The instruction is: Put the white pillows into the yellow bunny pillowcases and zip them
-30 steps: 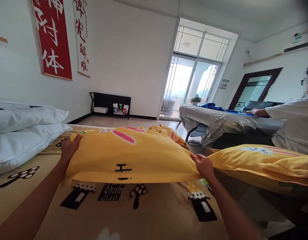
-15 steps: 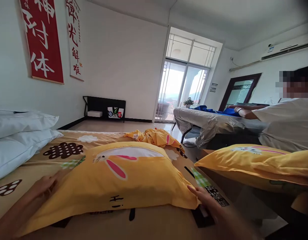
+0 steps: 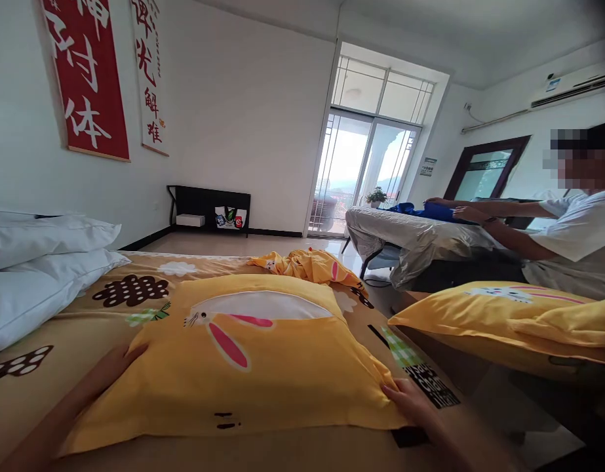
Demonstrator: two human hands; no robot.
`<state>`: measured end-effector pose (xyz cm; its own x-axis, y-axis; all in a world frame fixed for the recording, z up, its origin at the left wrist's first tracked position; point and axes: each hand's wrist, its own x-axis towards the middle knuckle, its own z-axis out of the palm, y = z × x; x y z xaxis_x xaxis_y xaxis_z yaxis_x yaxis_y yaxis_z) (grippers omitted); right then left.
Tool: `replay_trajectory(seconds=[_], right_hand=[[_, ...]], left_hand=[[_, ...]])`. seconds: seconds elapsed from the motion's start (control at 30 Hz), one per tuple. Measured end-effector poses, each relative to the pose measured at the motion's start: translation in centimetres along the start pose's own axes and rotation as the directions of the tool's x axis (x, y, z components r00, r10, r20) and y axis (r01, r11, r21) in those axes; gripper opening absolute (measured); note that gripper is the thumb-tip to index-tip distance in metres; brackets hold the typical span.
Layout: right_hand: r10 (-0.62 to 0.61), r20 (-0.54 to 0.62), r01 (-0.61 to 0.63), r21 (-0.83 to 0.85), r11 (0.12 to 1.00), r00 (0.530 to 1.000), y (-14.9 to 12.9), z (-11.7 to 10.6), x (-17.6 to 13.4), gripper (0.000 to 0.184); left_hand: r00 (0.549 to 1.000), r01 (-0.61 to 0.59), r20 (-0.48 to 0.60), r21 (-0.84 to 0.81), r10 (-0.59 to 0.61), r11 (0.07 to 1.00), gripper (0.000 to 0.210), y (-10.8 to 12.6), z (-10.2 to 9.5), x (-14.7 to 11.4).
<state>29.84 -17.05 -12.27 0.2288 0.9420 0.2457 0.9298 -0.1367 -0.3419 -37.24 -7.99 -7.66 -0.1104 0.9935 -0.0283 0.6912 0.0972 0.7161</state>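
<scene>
A yellow pillow (image 3: 277, 373) with a white rabbit and pink ears printed on it lies in front of me on a patterned bedspread (image 3: 149, 262). At its left side, my left hand (image 3: 116, 367) is closed on the edge, with most of the fingertips hidden. My right hand (image 3: 413, 401) grips the right edge near the lower corner, thumb on top and fingers underneath. Wrinkles run through the fabric beside that thumb. Just beyond the pillow sits a crumpled yellow pillowcase (image 3: 309, 265).
White pillows (image 3: 51, 282) are stacked on the left. Another yellow pillow (image 3: 499, 314) lies to the right, past the bed's edge. Behind it, a person (image 3: 582, 223) handles blue cloth (image 3: 440, 211) on a covered table (image 3: 381, 226). A low black shelf (image 3: 208, 196) stands by the wall.
The pillow's near part has dropped flatter, so more of its top shows. My left hand has moved onto its left edge; my right hand keeps its hold. The other person's arms have shifted.
</scene>
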Motion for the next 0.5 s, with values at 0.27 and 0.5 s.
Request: replay_trajectory(seconds=[0.27,0.5], right_hand=[[-0.186,-0.153,0.153,-0.203,0.967,0.971,-5.0,-6.8,2.4,0.026],[-0.515,-0.302,0.533,-0.026,0.846,0.802,-19.4,-6.1,4.9,0.036]], left_hand=[[0.798,-0.423,-0.302,0.336,0.521,0.842,0.039,10.1,-3.8,-1.3],[0.705,-0.706,-0.082,0.01,0.704,0.708,0.051,18.0,1.3,1.6]])
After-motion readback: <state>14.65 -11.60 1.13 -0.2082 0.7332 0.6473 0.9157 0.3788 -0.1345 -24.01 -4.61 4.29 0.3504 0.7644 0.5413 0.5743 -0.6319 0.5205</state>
